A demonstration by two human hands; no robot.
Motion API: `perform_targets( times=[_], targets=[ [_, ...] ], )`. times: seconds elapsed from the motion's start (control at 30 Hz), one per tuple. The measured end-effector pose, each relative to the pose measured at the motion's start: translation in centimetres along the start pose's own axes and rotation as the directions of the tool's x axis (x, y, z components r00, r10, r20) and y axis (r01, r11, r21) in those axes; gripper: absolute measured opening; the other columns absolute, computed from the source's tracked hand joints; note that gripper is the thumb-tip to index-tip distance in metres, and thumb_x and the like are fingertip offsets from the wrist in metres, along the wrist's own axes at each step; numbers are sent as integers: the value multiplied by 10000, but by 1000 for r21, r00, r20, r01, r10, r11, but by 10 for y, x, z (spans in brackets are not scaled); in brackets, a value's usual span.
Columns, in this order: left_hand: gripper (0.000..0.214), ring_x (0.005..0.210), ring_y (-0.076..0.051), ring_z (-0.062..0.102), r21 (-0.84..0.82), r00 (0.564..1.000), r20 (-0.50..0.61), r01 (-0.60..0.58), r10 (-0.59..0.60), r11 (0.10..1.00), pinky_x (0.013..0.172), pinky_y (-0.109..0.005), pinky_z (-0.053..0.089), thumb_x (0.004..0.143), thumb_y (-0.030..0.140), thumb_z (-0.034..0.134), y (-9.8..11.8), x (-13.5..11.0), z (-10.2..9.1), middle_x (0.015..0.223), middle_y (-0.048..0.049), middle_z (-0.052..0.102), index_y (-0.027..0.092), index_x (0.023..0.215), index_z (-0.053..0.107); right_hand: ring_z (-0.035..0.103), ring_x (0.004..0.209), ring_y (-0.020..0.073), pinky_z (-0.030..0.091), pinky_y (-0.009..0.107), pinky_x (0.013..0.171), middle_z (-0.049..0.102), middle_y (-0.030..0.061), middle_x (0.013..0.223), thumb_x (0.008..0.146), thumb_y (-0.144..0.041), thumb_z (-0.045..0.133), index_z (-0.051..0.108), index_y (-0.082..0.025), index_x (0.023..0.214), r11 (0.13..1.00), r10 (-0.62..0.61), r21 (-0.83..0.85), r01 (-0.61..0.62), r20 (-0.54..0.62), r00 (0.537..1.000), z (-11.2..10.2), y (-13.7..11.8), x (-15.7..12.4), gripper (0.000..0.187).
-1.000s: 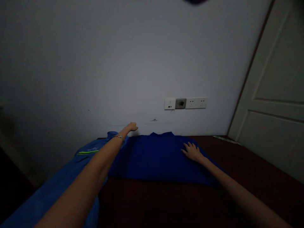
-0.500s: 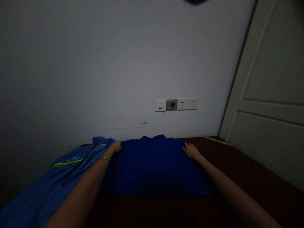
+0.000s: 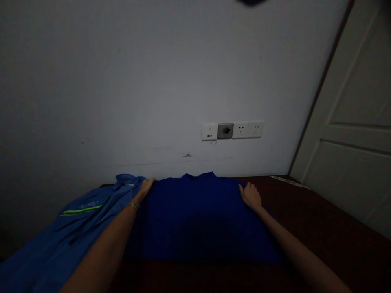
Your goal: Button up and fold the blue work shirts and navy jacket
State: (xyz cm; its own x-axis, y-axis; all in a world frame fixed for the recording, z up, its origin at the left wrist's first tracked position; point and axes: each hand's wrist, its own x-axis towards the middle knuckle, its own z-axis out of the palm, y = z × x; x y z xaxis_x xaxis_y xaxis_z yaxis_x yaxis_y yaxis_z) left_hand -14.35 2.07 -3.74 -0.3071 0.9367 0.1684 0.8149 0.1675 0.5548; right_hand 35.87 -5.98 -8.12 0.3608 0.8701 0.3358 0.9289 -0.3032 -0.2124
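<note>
A dark blue shirt (image 3: 198,215) lies flat on a dark brown table (image 3: 320,228), its collar toward the wall. My left hand (image 3: 146,186), with a bracelet on the wrist, rests on the shirt's far left shoulder corner, fingers curled on the cloth. My right hand (image 3: 251,195) lies on the far right shoulder corner, fingers bent over the edge. Whether either hand pinches the fabric is hard to make out in the dim light.
A lighter blue jacket with a yellow-green stripe (image 3: 79,219) lies on the table to the left, partly under my left arm. A grey wall with a socket strip (image 3: 232,130) stands right behind the table. A white door (image 3: 354,134) is at the right.
My left hand came down from near the wall onto the shirt's left shoulder corner. My right hand slid from the shirt's front to its far right corner.
</note>
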Motion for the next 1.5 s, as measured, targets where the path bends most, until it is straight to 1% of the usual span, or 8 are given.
perform_targets(
  times=[0.07,0.17,0.23,0.5,0.73,0.93,1.2,1.5],
  targets=[
    [483,790,-194,640,-60,998,-42,46,-48,997,618,-228,477,832,438,325,-4,-7,6,855,-92,685,91,874,658,501,1031,298,364,360,840,497,254,1128,901,-415,207,513,12,1108,1000,12,2,-12,5,1000,1,2,1,565],
    [447,931,-210,609,-117,988,-119,80,-94,990,750,-238,465,788,434,448,-7,-15,15,1024,-113,647,91,1013,625,507,1026,290,376,354,823,498,231,1142,907,-363,214,564,-31,1042,1000,-11,-8,11,24,1000,0,5,2,501],
    [417,991,-221,582,-90,987,-152,47,-61,995,820,-251,442,762,387,508,-8,-18,20,1074,-128,624,88,1032,620,523,995,278,386,347,803,531,208,1096,905,-344,244,550,-50,1058,1000,-15,-4,15,20,1000,-1,6,2,451],
    [342,960,-228,589,34,974,-222,-34,41,999,843,-275,425,816,316,434,-7,-21,24,1033,-128,637,102,1004,622,538,945,243,386,314,753,559,143,1038,888,-306,326,475,-115,1064,998,31,59,-30,-23,999,-2,8,4,300],
    [430,899,-229,598,130,977,-175,-103,125,986,797,-268,418,881,308,283,2,-34,17,980,-146,646,94,990,639,543,906,225,375,292,715,570,120,1019,890,-265,314,475,-136,1023,992,17,128,-8,-74,997,-7,6,1,246],
    [453,939,-216,564,299,937,-277,-129,215,946,847,-276,392,900,276,207,11,-45,15,988,-147,618,90,1031,598,550,894,220,371,285,723,590,122,982,891,-251,315,475,-131,1025,990,-10,141,26,-108,994,-12,3,-2,241],
    [446,1158,-198,443,191,890,-407,-136,204,972,975,-286,325,900,252,197,6,-40,20,1235,-161,493,58,1132,525,597,804,210,383,278,668,610,135,886,908,-292,300,443,-123,1074,981,39,191,-26,-64,997,-12,4,-1,276],
    [425,1028,-210,537,4,892,-433,-137,126,991,882,-286,390,884,237,214,21,-56,4,1096,-153,585,87,1046,578,586,884,226,400,291,731,607,143,952,867,-295,344,460,-130,1113,904,125,414,-104,-24,992,-16,7,-3,318]
  ],
)
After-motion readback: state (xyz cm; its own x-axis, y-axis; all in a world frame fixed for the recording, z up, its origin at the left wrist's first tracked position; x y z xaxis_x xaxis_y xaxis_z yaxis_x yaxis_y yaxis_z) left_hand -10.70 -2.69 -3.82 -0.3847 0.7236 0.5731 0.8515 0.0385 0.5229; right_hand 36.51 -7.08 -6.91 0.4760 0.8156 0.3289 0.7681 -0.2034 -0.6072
